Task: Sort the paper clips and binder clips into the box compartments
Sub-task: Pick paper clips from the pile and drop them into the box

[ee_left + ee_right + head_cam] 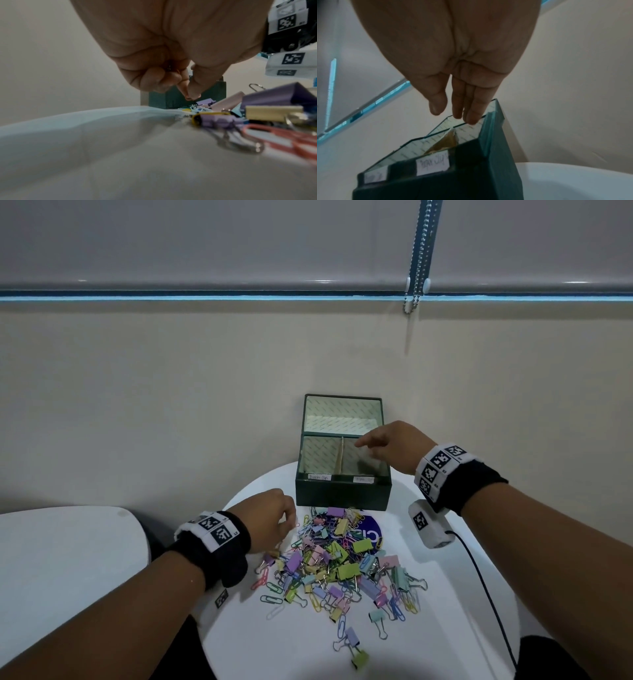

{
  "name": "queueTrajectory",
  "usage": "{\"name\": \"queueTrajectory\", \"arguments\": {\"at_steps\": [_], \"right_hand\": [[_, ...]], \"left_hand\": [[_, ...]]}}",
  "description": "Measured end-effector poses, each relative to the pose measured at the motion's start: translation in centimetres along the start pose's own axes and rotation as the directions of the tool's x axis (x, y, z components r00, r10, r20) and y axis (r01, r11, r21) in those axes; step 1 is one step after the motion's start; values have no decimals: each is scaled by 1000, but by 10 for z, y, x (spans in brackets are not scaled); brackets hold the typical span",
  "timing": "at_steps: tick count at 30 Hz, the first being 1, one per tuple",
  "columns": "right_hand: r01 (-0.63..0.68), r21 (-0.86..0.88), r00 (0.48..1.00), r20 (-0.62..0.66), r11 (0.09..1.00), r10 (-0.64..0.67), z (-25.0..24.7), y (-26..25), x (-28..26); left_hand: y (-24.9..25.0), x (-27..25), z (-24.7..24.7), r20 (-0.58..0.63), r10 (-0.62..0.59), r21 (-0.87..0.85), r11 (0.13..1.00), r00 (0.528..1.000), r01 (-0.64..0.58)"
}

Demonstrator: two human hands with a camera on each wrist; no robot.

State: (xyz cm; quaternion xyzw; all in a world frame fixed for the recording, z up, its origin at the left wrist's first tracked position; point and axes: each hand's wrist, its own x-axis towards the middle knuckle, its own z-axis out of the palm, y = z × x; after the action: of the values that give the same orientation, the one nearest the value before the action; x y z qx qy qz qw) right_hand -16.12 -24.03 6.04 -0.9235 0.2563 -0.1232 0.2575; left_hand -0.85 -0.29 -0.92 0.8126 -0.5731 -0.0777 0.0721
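Note:
A dark green box (342, 498) stands open at the back of the round white table (445, 628), split by a cardboard divider (339, 458) into two labelled compartments. My right hand (366, 448) hovers over the right compartment with straight, relaxed fingers and holds nothing; the right wrist view shows this hand (452, 113) above the box (496, 162) and its paper label (432, 163). A pile of pastel paper clips and binder clips (339, 563) lies in front of the box. At the pile's left edge my left hand (289, 525) is curled, its thumb and forefinger (190, 96) pressed together just above the clips (274, 115); no clip shows between them.
A second white table (68, 559) sits close on the left. A black cable (486, 594) runs over the table's right side. Two stray binder clips (356, 652) lie near the front edge. A blue sticker (371, 534) lies under the pile. The wall stands right behind the box.

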Motion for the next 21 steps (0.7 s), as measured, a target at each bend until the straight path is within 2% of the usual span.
{"name": "queueTrajectory", "arguments": {"at_steps": [4,5,7,10,13,15,21], "right_hand": [[24,105,987,-160,994,-6,7,13,-30],[19,105,990,-143,994,-3,11,18,-40],[6,46,1000,-4,999,-6,23,25,-57],[50,-159,980,199,986,-18,42,32,-68],[27,-212,969,244,977,27,60,35,-67],[60,-248,964,265,967,8,67,36,-66],[130,-301,944,328,945,-25,75,45,-66]], "left_hand": [[4,5,-26,42,-9,31,999,999,7],[8,9,-36,30,0,42,999,1000,-1],[21,23,-57,-12,17,43,999,1000,-17],[49,56,-75,-92,11,-17,1000,996,-13],[77,88,-70,-124,-12,-40,999,992,7],[89,104,-59,-120,-43,-63,997,992,35],[93,119,-44,-107,-57,-87,995,993,48]]}}
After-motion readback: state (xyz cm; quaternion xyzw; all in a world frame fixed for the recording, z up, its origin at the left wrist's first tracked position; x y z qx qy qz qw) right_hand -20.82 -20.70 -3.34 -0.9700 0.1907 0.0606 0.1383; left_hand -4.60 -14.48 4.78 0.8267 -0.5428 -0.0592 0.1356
